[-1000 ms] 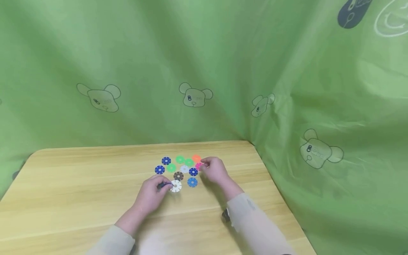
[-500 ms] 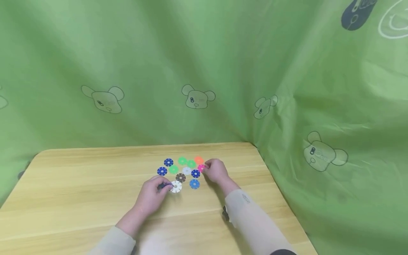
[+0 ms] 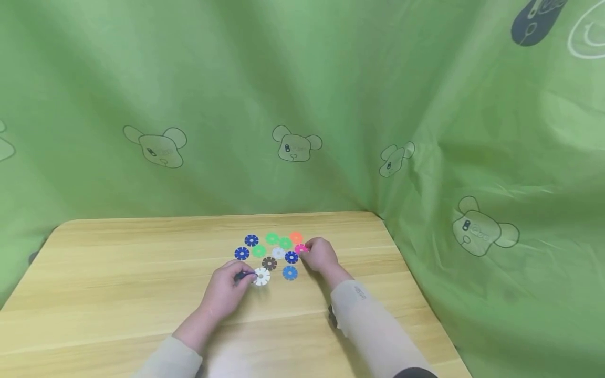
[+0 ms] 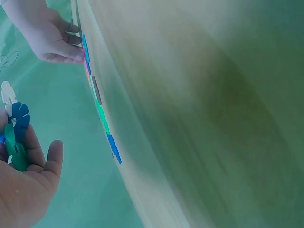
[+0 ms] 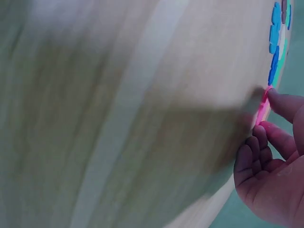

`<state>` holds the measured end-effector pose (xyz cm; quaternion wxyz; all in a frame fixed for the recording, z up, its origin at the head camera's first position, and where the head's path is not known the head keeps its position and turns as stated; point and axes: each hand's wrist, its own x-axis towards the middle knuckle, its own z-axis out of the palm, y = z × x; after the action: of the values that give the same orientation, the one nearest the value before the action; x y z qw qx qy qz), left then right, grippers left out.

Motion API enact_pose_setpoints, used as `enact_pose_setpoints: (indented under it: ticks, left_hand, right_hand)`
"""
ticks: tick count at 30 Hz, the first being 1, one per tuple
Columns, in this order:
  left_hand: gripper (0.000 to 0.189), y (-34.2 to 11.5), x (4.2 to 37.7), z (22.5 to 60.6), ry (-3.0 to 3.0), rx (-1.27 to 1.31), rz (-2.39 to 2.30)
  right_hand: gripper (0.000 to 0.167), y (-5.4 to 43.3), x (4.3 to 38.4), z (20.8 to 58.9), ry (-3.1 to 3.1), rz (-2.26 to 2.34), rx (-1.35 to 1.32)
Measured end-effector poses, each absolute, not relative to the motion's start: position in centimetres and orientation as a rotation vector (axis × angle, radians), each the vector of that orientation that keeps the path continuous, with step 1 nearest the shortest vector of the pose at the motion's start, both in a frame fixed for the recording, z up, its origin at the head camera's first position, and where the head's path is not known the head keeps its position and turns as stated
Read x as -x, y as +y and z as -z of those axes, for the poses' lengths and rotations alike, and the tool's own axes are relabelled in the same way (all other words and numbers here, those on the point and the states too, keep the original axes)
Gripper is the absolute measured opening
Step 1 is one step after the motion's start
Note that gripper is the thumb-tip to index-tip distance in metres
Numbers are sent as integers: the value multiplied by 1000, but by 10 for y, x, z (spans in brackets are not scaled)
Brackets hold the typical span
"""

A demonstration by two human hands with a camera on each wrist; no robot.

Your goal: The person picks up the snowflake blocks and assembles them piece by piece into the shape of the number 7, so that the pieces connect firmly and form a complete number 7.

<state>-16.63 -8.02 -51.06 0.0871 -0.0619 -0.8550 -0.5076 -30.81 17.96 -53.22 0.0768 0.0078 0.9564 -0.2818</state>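
Note:
My left hand (image 3: pixel 226 289) grips several slotted plastic building discs joined together. A white disc (image 4: pixel 8 93), a blue disc (image 4: pixel 20 118) and a green disc (image 4: pixel 18 156) show in the left wrist view; fingers hide part of this cluster. It is held above the table. At the right end of the loose discs, my right hand (image 3: pixel 323 256) pinches a pink disc (image 5: pixel 262 107) by its edge between thumb and forefinger, low over the tabletop. Beside the pink disc lie a dark blue disc (image 3: pixel 291 258) and an orange disc (image 3: pixel 296 238).
Other loose discs lie flat on the wooden table (image 3: pixel 118 278): green (image 3: pixel 258 251), brown (image 3: pixel 269 263), light blue (image 3: pixel 290 273), pale white (image 3: pixel 278 253), and two dark blue ones at the left. A green curtain (image 3: pixel 227 105) hangs behind the table and along its right side.
My right fingers have closed in on the pink disc's edge. The left hand keeps its hold, nearly still. The head view has shifted slightly.

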Motion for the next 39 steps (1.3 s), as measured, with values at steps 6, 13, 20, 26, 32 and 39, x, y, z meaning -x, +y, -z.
enact_pose_setpoints:
  ticks: [6, 13, 20, 26, 32, 39]
  left_hand:
    - [7, -80, 167, 512, -2545, 182, 1503]
    - [8, -80, 167, 511, -2547, 176, 1500]
    - [8, -79, 167, 510, -2570, 162, 1494]
    - [9, -79, 167, 509, -2561, 160, 1492]
    - [13, -78, 168, 510, -2562, 174, 1495]
    - [7, -81, 169, 507, -2573, 150, 1494]
  right_hand:
    - [39, 179, 312, 537, 2861, 876, -47]
    - [39, 180, 314, 540, 2855, 914, -41]
    - [37, 180, 310, 538, 2853, 970, -77]
    - [37, 182, 309, 538, 2870, 1028, -59]
    - [27, 189, 309, 540, 2827, 1162, -72]
    - [18, 198, 301, 533, 2755, 1342, 15]
